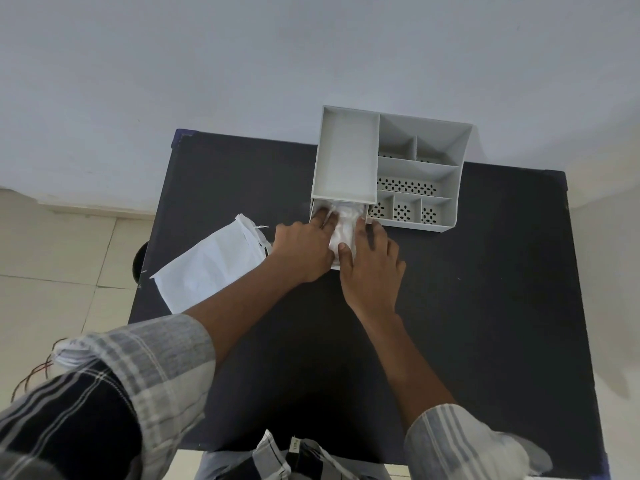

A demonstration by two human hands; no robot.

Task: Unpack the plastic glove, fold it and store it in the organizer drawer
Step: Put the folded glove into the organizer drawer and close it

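as the glove (341, 226) looked thin and slippery, you pressed it flat into the drawer (366, 213) with left hand (304, 249) and right hand (372, 265), fingers spread, gripping nothing.

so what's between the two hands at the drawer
The crumpled plastic glove lies between the left hand and right hand, in the pulled-out drawer; the head view shows it.
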